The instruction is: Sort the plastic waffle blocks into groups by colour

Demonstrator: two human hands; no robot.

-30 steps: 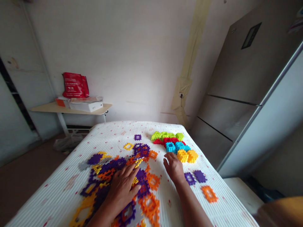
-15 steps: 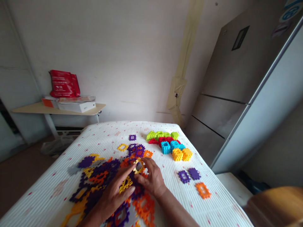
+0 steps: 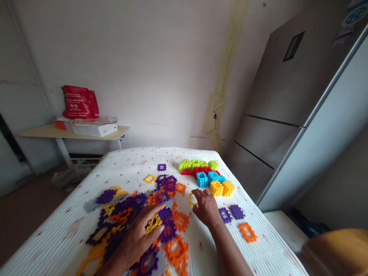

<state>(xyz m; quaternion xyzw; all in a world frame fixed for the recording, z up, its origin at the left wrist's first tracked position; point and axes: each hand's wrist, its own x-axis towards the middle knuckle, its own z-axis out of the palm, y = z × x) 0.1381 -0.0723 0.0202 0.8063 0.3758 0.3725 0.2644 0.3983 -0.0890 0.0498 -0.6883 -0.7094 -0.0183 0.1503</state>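
My left hand (image 3: 140,234) is curled over the pile, thumb and fingers around yellow interlocking tiles (image 3: 153,224). My right hand (image 3: 205,207) is just right of the pile, low over the cloth. Between its thumb and fingertips is a yellow frame tile (image 3: 192,199) with an open middle; the hand hides part of it. Under and around my left hand lie loose purple and orange tiles, among them an orange tile (image 3: 181,221) and a purple tile (image 3: 168,231).
Sorted stacks stand at the back right: green (image 3: 197,165), red (image 3: 198,171), blue (image 3: 202,179) and yellow-orange (image 3: 216,188). Two purple tiles (image 3: 236,211) and an orange one (image 3: 247,232) lie near the right edge. A fridge (image 3: 267,134) stands beyond.
My right hand has moved right, away from the pile, taking the yellow frame tile with it. My left hand stays nearly in place around the yellow tiles.
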